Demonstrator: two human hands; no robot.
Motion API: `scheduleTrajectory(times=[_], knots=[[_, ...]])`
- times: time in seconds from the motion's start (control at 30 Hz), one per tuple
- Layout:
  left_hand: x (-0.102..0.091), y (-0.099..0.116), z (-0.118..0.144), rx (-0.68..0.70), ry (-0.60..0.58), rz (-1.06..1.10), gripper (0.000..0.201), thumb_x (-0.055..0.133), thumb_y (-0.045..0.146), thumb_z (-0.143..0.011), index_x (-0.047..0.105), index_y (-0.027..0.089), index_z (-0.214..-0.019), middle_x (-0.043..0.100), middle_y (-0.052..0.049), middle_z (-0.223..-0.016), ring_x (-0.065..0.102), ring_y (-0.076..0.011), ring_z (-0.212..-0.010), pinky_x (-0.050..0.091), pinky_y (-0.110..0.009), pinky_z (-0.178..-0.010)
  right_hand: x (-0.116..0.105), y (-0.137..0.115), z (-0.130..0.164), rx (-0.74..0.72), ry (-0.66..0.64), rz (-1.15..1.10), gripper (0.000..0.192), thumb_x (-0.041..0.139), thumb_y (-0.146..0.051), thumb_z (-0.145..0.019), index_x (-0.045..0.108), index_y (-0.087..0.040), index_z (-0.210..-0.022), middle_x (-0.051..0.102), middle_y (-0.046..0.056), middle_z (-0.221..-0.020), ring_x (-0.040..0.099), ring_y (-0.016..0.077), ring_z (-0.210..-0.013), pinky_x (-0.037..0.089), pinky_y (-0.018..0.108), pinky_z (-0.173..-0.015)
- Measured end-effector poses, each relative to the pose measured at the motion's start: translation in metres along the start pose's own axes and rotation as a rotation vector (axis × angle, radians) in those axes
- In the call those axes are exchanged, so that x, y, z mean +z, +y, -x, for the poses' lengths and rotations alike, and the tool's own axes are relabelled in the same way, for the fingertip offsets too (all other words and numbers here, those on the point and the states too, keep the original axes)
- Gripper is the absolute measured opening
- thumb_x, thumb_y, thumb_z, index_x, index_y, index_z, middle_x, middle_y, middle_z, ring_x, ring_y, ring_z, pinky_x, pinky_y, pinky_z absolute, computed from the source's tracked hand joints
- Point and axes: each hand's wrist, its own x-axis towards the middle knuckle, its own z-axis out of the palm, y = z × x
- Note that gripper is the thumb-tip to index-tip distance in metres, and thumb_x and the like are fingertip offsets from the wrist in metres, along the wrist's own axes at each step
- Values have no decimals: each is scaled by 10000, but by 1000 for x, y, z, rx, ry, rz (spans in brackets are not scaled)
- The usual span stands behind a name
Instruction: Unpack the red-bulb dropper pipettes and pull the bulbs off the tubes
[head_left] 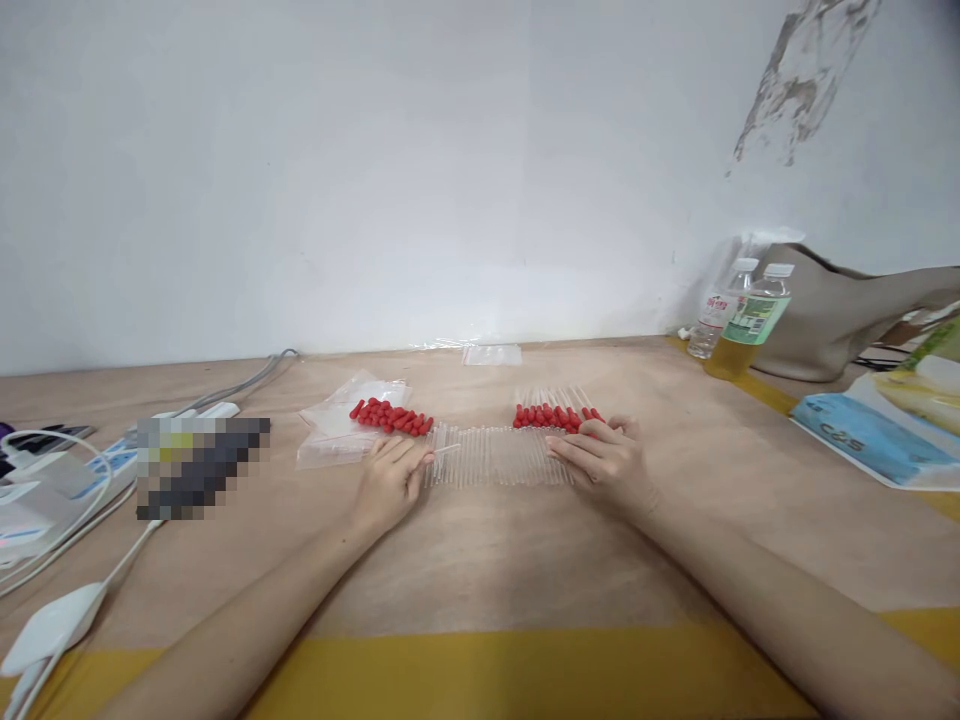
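Here, both hands' fingers (577, 452) loosely curled against clear tubes (495, 455).

Hands (495, 470) beside clear tubes (495, 455)

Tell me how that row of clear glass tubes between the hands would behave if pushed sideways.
The tubes look thin and round, lying side by side on the flat table, so they would probably roll or scatter. They seem clear glass, so likely fragile and light. The left hand and right hand bracket the row's ends, which probably keeps it together.
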Motion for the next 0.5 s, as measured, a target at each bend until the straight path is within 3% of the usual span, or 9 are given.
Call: scheduleTrajectory(times=[0.13, 0.23, 0.37, 0.5], knots=[[-3, -15, -3, -141, 1, 92, 252, 326, 185, -868, 550, 168, -982, 543, -51, -842, 511, -150, -775, 418, -273, -694, -1, 19, -6, 247, -102, -218, 210, 503, -348, -802, 648, -258, -923, 677, 16, -842, 579, 156, -730, 383, 299, -704], [-1, -20, -3, -169, 27, 38, 309, 315, 143, -848, 513, 152, -1085, 490, -53, -825, 496, -149, -756, 436, -272, -683, -5, 39, -7, 500, -147, -255, 259, 516, -379, -767, 625, -219, -939, 669, 31, -835, 595, 163, -707, 430, 274, -637], [6, -28, 4, -132, 48, -31, 295, 336, 150, -839, 536, 160, -1056, 459, -37, -761, 487, -133, -681, 442, -253, -622, -16, 70, -7, 726, -118, -207, 220, 531, -342, -723, 619, -171, -828, 651, 42, -752, 576, 148, -631, 435, 255, -576], [15, -30, 7, -131, 14, -49, 232, 361, 225, -858, 577, 168, -922, 515, -50, -781, 525, -138, -696, 450, -262, -638, -23, 90, -5, 935, -162, -293, 233, 537, -271, -703, 624, -152, -883, 637, 52, -707, 564, 134, -552, 439, 257, -533]])
